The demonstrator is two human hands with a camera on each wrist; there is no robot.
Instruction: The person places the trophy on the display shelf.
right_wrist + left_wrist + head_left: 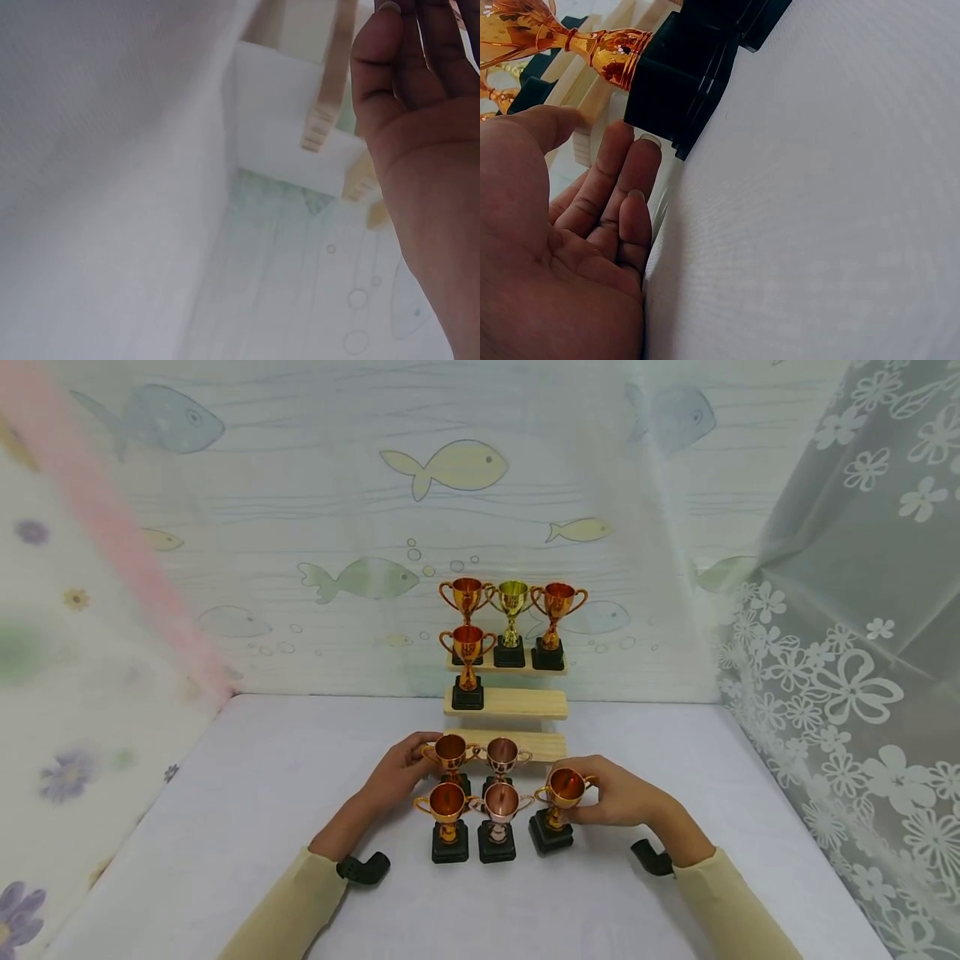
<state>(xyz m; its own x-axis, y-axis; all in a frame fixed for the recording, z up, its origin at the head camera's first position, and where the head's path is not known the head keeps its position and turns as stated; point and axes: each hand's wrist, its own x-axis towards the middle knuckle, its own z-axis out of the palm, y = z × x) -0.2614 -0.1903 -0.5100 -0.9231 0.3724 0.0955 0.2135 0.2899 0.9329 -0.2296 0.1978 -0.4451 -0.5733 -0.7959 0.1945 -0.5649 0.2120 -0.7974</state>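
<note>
The right hand (609, 792) had its thumb and fingers pinching the stem of an orange-gold metallic trophy cup on a black square base (555, 814). That trophy leaned, at the right end of the front row on a white-covered counter (585, 910); whether its base touched the cloth could not be told.

The left hand (401, 768) held nothing, its fingers loosely extended just beside the black base of the rear orange-gold two-handled trophy (452, 756). In the left wrist view its thumb lay across the end of a pale board, though contact there was unclear.

Right of that rear trophy stood a rear rose-copper trophy on a black base (502, 757). In front of these two stood a front orange-gold trophy (447, 810) and a front rose-copper trophy (500, 810), both upright.

Behind them rose a pale wooden stepped stand (517, 703). Its lowest board (540, 746) was just behind the rear pair; its middle board (547, 703) bore one orange-gold trophy at the left (468, 664). On the top board (487, 667) stood a left orange-gold trophy (467, 597), a yellow-gold trophy in the centre (512, 610) and a right orange-gold trophy (557, 614). A pale fish-print curtain (285, 485) hung behind the stand.
</note>
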